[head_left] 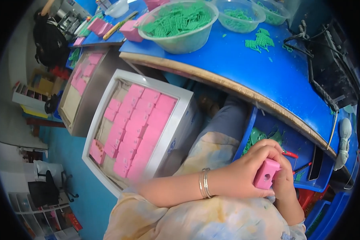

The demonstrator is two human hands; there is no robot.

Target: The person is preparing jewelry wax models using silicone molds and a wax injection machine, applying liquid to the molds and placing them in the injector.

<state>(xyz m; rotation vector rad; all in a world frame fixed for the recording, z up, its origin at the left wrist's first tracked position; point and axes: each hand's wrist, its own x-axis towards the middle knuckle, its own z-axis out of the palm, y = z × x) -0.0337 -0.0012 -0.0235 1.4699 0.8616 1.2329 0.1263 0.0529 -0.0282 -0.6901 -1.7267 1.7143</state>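
Note:
A small pink block [265,176] with a dark round hole in its face is held in front of my body at the lower right. My left hand [244,171], below two silvery bangles, is closed around its left side. From the other side my right hand [283,180] presses against the block, its fingers partly hidden. Just beyond my hands lies a blue tray [247,134] with green mesh scraps and red-handled tools [290,154] in it.
Left of me stands a white-rimmed box [96,134] holding rows of pink blocks [137,126]. A second box [70,114] sits behind it. On the blue table [228,56] are a large bowl of green mesh pieces [184,44], smaller tubs [240,26] and loose green scraps [261,40].

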